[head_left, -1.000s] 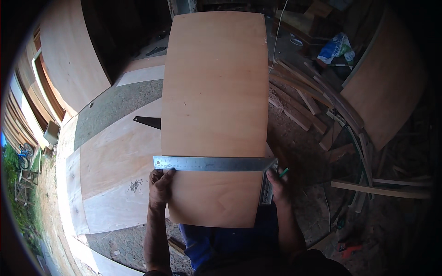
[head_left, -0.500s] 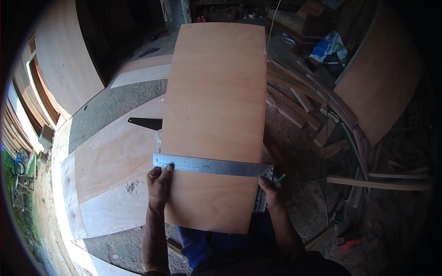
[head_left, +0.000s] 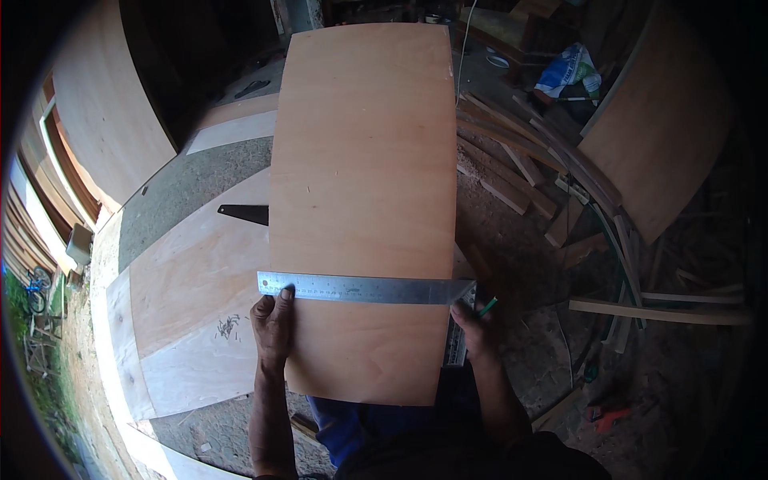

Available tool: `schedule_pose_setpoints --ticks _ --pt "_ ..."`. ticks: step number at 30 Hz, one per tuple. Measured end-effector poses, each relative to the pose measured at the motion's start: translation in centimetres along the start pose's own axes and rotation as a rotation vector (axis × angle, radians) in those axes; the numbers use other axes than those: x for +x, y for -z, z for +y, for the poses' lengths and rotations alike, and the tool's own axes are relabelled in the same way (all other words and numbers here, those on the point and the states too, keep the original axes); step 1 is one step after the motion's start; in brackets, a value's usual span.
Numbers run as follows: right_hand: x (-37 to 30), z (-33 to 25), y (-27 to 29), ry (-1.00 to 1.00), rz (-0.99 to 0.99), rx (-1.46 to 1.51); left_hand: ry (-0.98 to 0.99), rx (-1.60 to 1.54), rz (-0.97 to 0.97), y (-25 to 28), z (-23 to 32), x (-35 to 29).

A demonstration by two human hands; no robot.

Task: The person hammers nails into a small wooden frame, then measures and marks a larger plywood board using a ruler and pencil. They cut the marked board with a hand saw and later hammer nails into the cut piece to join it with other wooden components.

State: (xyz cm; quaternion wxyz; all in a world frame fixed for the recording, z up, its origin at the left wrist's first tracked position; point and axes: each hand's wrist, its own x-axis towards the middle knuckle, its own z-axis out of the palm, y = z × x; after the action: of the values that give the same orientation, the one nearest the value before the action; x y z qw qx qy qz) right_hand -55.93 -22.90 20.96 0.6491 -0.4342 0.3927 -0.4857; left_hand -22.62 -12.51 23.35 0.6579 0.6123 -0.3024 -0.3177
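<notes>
**Steel square [head_left: 360, 290] lying across a wooden board [head_left: 364, 160]**

Taking the board's middle as the clock's centre, the square is lying at 6 o'clock, its long blade spanning the board from edge to edge and its short arm running down the right edge at 5. The left hand [head_left: 272, 328], at 7, is closing on the blade's end, its thumb pressing on top; its curled fingers are partly hiding beside the board's edge. The right hand [head_left: 472, 332], between 4 and 5, is gripping the square's corner, with a green pencil [head_left: 488, 306] sticking out above it towards 4.

Blue trousers [head_left: 332, 432] are showing below the board's near end, around 6. A dark saw blade [head_left: 244, 213] is poking out at 9. A pale sheet of wood [head_left: 192, 280] is lying at 8, with a small heap of nails [head_left: 229, 326] resting on it. Strips of wood [head_left: 588, 180] are lying on the ground around 3, and a blue and white bag [head_left: 570, 72] is sitting at 2. Farther out, a large panel [head_left: 100, 88] is standing at 10, and a bicycle [head_left: 37, 290] is showing near 9.
</notes>
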Motion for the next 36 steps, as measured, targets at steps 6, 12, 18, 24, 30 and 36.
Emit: schedule_pose_setpoints --ticks 6,12,18,24,30,36 --pt "0.1 3.0 2.3 -0.04 0.03 -0.091 0.017 -0.021 -0.013 0.4 -0.1 0.1" --pt "-1.5 1.8 1.4 -0.044 -0.003 0.142 0.037 0.115 -0.01 -0.2 1.0 -0.4" --pt "-1.8 2.2 1.1 0.012 -0.031 0.237 0.063 0.043 -0.004 -0.3 1.9 -1.5" --pt "-1.5 4.0 2.6 -0.029 -0.097 0.228 0.048 0.146 0.031 0.5 2.2 -2.3" --pt "-1.0 3.0 1.2 -0.038 -0.073 0.294 0.051 0.208 0.028 0.3 3.4 -1.5" --pt "-1.1 2.7 1.7 -0.015 0.03 -0.076 -0.072 0.168 0.139 -0.6 1.5 -1.3"
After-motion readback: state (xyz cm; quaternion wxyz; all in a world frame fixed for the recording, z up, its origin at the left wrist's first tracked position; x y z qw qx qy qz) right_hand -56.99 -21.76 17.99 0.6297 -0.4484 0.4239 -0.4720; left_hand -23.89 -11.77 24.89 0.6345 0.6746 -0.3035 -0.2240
